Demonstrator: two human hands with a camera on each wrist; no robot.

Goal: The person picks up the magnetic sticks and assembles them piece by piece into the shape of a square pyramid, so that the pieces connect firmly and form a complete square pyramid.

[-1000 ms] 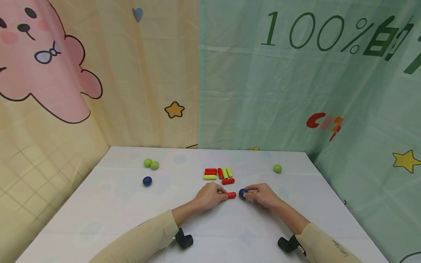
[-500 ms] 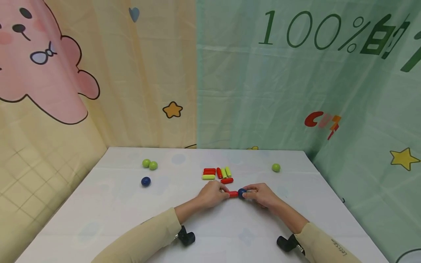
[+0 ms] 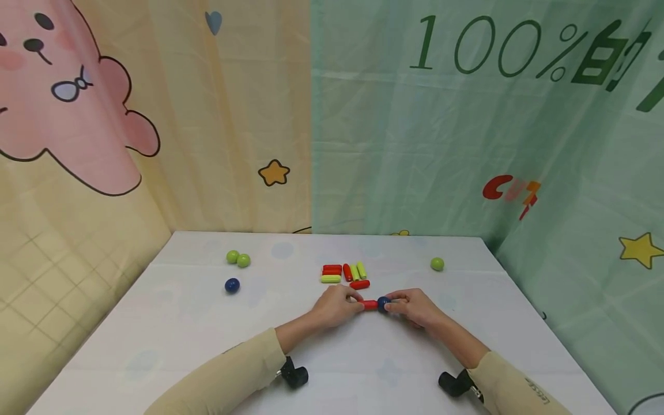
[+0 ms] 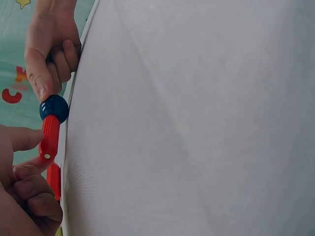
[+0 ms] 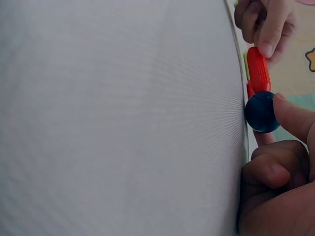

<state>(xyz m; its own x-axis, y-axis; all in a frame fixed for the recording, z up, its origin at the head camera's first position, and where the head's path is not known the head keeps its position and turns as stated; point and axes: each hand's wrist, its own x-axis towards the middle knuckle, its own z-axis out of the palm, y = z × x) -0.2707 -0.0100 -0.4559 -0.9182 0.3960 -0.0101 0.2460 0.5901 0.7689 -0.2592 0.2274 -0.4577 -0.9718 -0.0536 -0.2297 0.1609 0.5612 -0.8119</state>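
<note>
Between thumb and finger my left hand (image 3: 338, 306) pinches a red rod (image 3: 370, 305), ribbed along its side, with a small silvery spot on its near end in the left wrist view. The rod's other end meets a dark blue ball (image 3: 383, 304), which my right hand (image 3: 415, 307) pinches from the right. In the right wrist view the ball (image 5: 262, 112) and the rod (image 5: 258, 69) form one line, end against surface. Just beyond the hands lies another red rod (image 3: 359, 284) on the white table.
Behind the hands several red and yellow-green rods (image 3: 332, 279) lie grouped. Two green balls (image 3: 238, 259) and a blue ball (image 3: 232, 285) rest at the left; one green ball (image 3: 437, 264) sits at the right rear. Printed curtains (image 3: 394, 144) stand behind the white table (image 3: 155, 323).
The left hand has moved the red rod right until its end meets the blue ball; a gap showed between them one second ago. The right hand has stayed nearly in place.
</note>
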